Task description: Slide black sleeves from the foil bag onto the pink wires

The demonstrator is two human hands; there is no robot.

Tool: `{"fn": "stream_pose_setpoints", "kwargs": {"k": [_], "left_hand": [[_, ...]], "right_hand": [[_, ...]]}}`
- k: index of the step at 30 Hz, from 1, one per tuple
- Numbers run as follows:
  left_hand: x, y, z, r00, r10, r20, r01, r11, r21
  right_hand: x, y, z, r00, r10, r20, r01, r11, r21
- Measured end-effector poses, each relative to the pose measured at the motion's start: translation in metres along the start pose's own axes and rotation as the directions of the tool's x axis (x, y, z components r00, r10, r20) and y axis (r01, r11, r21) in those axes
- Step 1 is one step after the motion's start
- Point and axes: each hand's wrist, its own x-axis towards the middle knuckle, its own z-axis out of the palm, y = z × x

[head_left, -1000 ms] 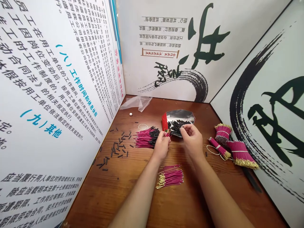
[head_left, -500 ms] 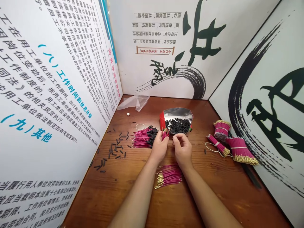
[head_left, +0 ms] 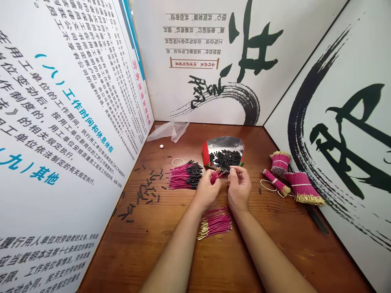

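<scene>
My left hand (head_left: 207, 189) is closed round a small bunch of pink wires (head_left: 217, 174) whose tips fan up and to the right. Close beside it, my right hand (head_left: 239, 186) pinches something small and dark at the fingertips, near those tips. Just behind both hands lies an open foil pouch (head_left: 225, 145) holding several short black sleeves (head_left: 226, 158). To the left lies a pile of pink wires with black sleeves on their ends (head_left: 185, 175). Loose pink wires with gold ends (head_left: 214, 223) lie between my forearms.
Scattered black sleeves (head_left: 146, 191) lie at the left by the printed board (head_left: 61, 122). Banded pink wire bundles (head_left: 293, 183) and a rubber band (head_left: 266, 186) lie at the right. A crumpled plastic bag (head_left: 169, 130) sits at the back left. Boards wall in the wooden table (head_left: 220, 260).
My right hand came back from the foil pouch toward my left hand and now sits close beside the wire tips. The view shifted slightly.
</scene>
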Motion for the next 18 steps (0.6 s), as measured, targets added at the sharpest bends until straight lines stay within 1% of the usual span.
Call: {"fn": "stream_pose_setpoints", "kwargs": {"k": [5, 18], "left_hand": [[0.0001, -0.0021, 0.0004, 1.0, 0.017, 0.011, -0.017, 1.0, 0.014], [-0.0003, -0.0061, -0.0001, 0.999, 0.047, 0.025, -0.049, 0.996, 0.072]], "right_hand": [[-0.0011, -0.0005, 0.0001, 1.0, -0.005, 0.017, 0.006, 1.0, -0.007], [-0.0005, 0.0027, 0.0003, 1.0, 0.025, -0.014, -0.025, 1.0, -0.006]]}}
